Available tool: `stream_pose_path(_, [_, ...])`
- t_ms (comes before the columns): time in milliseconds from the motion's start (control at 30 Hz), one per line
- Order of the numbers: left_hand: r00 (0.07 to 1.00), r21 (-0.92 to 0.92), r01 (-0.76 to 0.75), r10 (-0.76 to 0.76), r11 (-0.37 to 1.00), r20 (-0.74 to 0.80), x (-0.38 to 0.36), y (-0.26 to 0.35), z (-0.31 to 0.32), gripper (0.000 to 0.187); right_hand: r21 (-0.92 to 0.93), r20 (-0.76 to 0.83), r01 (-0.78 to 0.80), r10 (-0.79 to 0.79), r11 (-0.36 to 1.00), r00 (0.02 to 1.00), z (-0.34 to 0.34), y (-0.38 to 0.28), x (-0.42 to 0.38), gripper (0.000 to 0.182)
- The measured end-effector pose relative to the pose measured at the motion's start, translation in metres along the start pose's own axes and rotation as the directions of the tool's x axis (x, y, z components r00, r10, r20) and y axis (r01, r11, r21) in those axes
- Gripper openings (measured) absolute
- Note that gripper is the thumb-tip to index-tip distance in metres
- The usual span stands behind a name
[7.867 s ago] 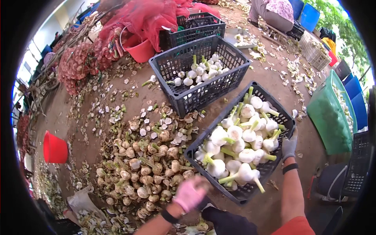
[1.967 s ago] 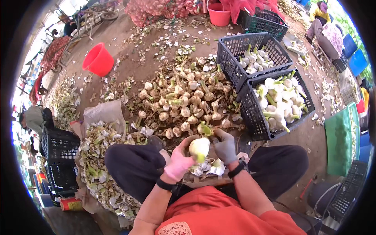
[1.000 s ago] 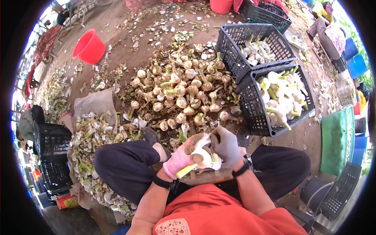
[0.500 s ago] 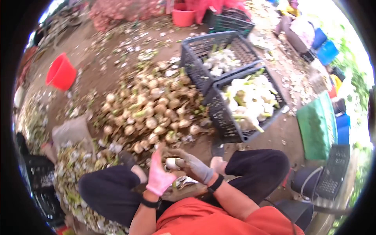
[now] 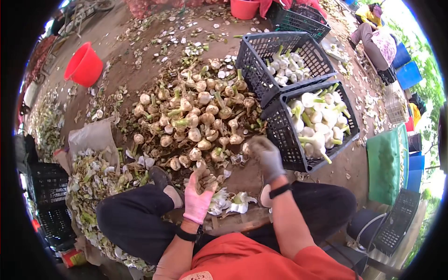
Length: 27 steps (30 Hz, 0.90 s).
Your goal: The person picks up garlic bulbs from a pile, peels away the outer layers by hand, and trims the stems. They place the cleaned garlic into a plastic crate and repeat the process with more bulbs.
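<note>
I sit with my legs apart over a low wooden board (image 5: 235, 220) strewn with white garlic peels (image 5: 232, 203). My left hand (image 5: 198, 196), in a pink glove, hovers over the peels with fingers spread and nothing in it. My right hand (image 5: 268, 157), in a grey glove, reaches out to the near edge of the pile of unpeeled garlic bulbs (image 5: 196, 116), right beside the nearer black crate (image 5: 282, 133) of peeled white bulbs. I see that hand from the back, its fingers bent down close to a bulb (image 5: 245, 148); what is under them is hidden.
A second black crate (image 5: 254, 74) with fewer peeled bulbs stands behind the first. A heap of peels (image 5: 93, 179) lies at my left, by stacked black crates (image 5: 46, 186). A red bucket (image 5: 84, 65) stands far left, a green tub (image 5: 385, 161) right. Another person (image 5: 375, 39) sits at the top right.
The peeled bulb that both hands held is gone from them. My right hand has stretched forward to the pile's edge, and my left hand has opened over the peels.
</note>
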<state>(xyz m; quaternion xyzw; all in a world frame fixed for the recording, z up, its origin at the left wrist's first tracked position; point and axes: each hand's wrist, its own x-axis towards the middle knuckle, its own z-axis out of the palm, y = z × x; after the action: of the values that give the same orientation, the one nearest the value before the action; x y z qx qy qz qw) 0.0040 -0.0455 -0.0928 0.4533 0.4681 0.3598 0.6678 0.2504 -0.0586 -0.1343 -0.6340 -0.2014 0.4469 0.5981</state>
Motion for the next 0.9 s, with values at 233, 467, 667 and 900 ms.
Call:
stream_pose_path(233, [0.988, 0.008, 0.153, -0.153, 0.988, 0.0, 0.001, 0.001, -0.004, 0.047, -0.905, -0.125, -0.017, -0.227, 0.424, 0.966, 0.002, 0.13, 0.061, 0.043])
stream_pose_path(467, [0.984, -0.019, 0.175, -0.175, 0.984, -0.016, 0.005, -0.005, 0.008, 0.045, -0.96, 0.064, 0.117, -0.206, 0.256, 0.976, -0.012, 0.13, 0.033, 0.032])
stream_pose_path(667, [0.97, -0.005, 0.227, -0.227, 0.974, -0.087, 0.0, -0.019, 0.0, 0.044, -0.643, 0.154, 0.128, -0.037, 0.755, 0.987, 0.005, 0.133, -0.001, 0.031])
stream_pose_path(900, [0.919, -0.498, 0.381, -0.376, 0.779, 0.115, -0.004, -0.006, -0.005, 0.056, -0.487, 0.423, 0.573, -0.396, 0.66, 0.815, 0.087, -0.019, -0.099, 0.029])
